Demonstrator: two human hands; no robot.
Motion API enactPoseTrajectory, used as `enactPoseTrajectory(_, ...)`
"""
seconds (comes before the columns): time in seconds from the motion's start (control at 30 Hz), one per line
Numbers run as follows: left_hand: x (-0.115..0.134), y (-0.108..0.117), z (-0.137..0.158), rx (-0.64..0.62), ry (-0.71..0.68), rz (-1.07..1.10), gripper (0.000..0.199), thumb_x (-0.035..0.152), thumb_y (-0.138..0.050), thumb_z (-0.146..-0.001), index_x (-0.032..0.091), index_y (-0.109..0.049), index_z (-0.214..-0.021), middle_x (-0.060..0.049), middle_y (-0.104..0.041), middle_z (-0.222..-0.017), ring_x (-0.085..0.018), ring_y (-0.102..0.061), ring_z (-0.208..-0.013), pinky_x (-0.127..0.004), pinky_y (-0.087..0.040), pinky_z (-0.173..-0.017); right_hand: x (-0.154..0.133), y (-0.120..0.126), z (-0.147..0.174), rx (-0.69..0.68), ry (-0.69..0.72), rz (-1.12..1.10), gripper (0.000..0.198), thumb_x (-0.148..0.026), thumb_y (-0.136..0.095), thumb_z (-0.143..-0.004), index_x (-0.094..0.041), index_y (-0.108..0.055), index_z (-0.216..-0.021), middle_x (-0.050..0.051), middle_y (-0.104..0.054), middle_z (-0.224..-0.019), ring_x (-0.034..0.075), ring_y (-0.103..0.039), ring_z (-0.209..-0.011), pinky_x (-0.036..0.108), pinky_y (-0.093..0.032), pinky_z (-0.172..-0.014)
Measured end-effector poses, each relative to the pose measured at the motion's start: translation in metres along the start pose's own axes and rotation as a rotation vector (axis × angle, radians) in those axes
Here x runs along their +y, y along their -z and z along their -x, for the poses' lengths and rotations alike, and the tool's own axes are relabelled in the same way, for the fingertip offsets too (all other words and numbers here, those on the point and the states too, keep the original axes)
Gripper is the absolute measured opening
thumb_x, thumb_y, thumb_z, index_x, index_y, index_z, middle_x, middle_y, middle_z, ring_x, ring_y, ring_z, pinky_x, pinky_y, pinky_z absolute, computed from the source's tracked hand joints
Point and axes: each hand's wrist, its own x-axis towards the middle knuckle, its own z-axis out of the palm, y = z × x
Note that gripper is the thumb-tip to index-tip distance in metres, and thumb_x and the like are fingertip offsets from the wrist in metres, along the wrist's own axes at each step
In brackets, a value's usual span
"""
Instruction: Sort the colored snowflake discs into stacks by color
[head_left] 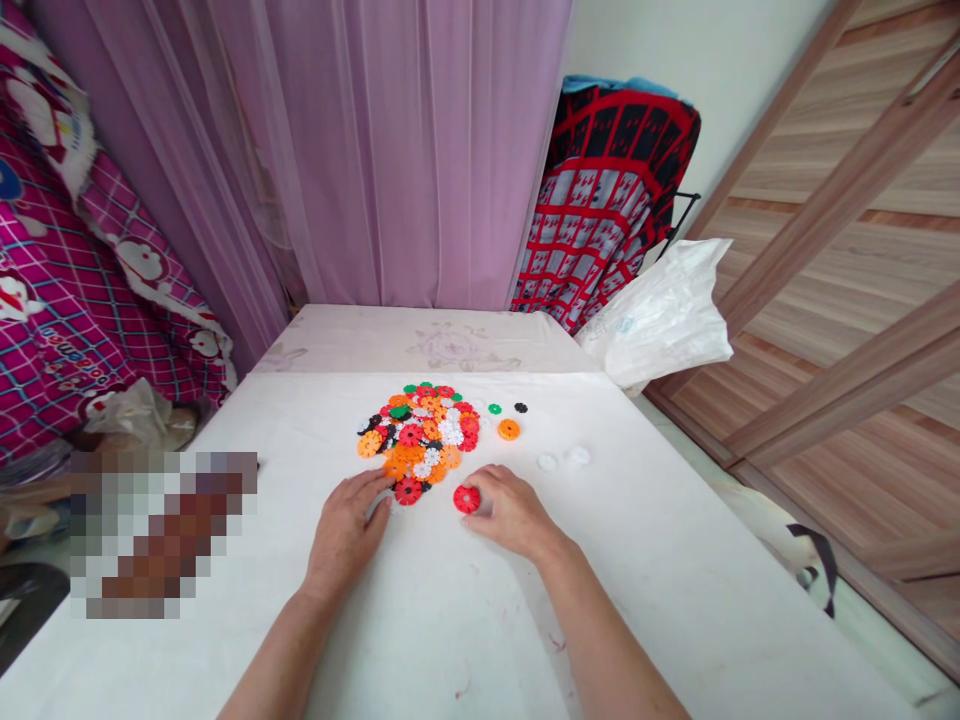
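A heap of notched plastic interlocking discs (pixel 410 434) in red, orange, white, green and black lies in the middle of the white-covered table. At its near left edge is my left hand (pixel 346 528), fingers stretched out and thumb apart, the fingertips at the orange discs. One red disc (pixel 409 491) lies close to that thumb. My right hand (pixel 512 510), right of the heap, has a red notched disc (pixel 466 499) between thumb and fingers, low over the cloth or touching it; I cannot tell which.
Right of the heap lie an orange disc (pixel 508 429), a green disc (pixel 495 409), a black disc (pixel 521 408) and white discs (pixel 577 455). A white plastic bag (pixel 664 315) stands by the table's far right corner. Purple curtains (pixel 420 150) hang behind; a blurred patch hides the left edge.
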Motion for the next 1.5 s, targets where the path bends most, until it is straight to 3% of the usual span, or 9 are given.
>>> enactPoseTrajectory(0.17, 0.0, 0.0, -0.001, -0.008, -0.003, 0.006, 0.032, 0.035, -0.046, -0.088, 0.023, -0.07, -0.106, -0.007, -0.069, -0.116, -0.025, -0.064, -0.106, -0.045, -0.051, -0.094, -0.004, -0.006, -0.003, 0.028, 0.019, 0.056, 0.021, -0.019, -0.062, -0.075, -0.025, -0.065, -0.094, 0.0, -0.065, -0.098, 0.016, -0.056, -0.097, 0.025, -0.041, -0.087)
enactPoseTrajectory(0.47, -0.002, 0.0, -0.001, -0.004, -0.005, 0.011, 0.032, 0.034, -0.045, -0.088, 0.025, -0.07, -0.107, -0.007, -0.069, -0.116, -0.025, -0.063, -0.106, -0.045, -0.05, -0.094, 0.018, -0.017, -0.021, 0.242, -0.236, 0.175, 0.016, -0.021, -0.057, -0.08, -0.023, -0.066, -0.093, 0.002, -0.064, -0.095, 0.016, -0.057, -0.09, 0.024, -0.042, -0.08)
enactPoseTrajectory(0.77, -0.001, 0.0, -0.001, 0.003, -0.004, 0.012, 0.032, 0.034, -0.046, -0.088, 0.024, -0.07, -0.106, -0.007, -0.069, -0.116, -0.024, -0.063, -0.105, -0.045, -0.051, -0.094, 0.006, -0.011, -0.024, 0.296, -0.157, 0.227, 0.016, -0.024, -0.056, -0.083, -0.023, -0.067, -0.094, 0.004, -0.063, -0.106, 0.019, -0.054, -0.099, 0.028, -0.041, -0.086)
enactPoseTrajectory(0.9, -0.002, -0.001, 0.0, 0.0, -0.005, 0.014, 0.032, 0.035, -0.045, -0.088, 0.024, -0.07, -0.106, -0.007, -0.069, -0.117, -0.024, -0.063, -0.105, -0.045, -0.05, -0.094, -0.007, -0.011, -0.039, 0.217, -0.077, 0.266, 0.018, -0.027, -0.059, -0.082, -0.023, -0.066, -0.098, 0.005, -0.067, -0.102, 0.022, -0.051, -0.103, 0.032, -0.039, -0.09)
enactPoseTrajectory(1.1, -0.003, -0.002, 0.0, -0.008, -0.002, 0.011, 0.033, 0.035, -0.045, -0.089, 0.025, -0.069, -0.108, -0.007, -0.069, -0.118, -0.025, -0.063, -0.107, -0.046, -0.05, -0.095, -0.013, -0.017, -0.056, 0.112, -0.088, 0.283, 0.019, -0.025, -0.062, -0.079, -0.024, -0.065, -0.097, 0.003, -0.068, -0.097, 0.022, -0.051, -0.102, 0.032, -0.037, -0.084)
enactPoseTrajectory(1.33, -0.001, 0.0, 0.0, -0.016, 0.001, 0.004, 0.033, 0.035, -0.044, -0.089, 0.024, -0.069, -0.107, -0.007, -0.068, -0.118, -0.025, -0.063, -0.107, -0.045, -0.05, -0.095, -0.009, -0.023, -0.057, 0.109, -0.113, 0.234, 0.031, -0.026, -0.063, -0.077, -0.023, -0.063, -0.108, 0.004, -0.067, -0.106, 0.023, -0.052, -0.103, 0.033, -0.037, -0.088)
enactPoseTrajectory(1.5, 0.0, 0.001, -0.001, -0.017, -0.009, 0.009, 0.032, 0.035, -0.045, -0.089, 0.024, -0.069, -0.107, -0.007, -0.069, -0.117, -0.025, -0.063, -0.107, -0.045, -0.05, -0.094, -0.009, -0.023, -0.058, 0.108, -0.132, 0.216, 0.029, -0.026, -0.063, -0.076, -0.024, -0.064, -0.105, 0.003, -0.067, -0.104, 0.022, -0.052, -0.103, 0.032, -0.037, -0.087)
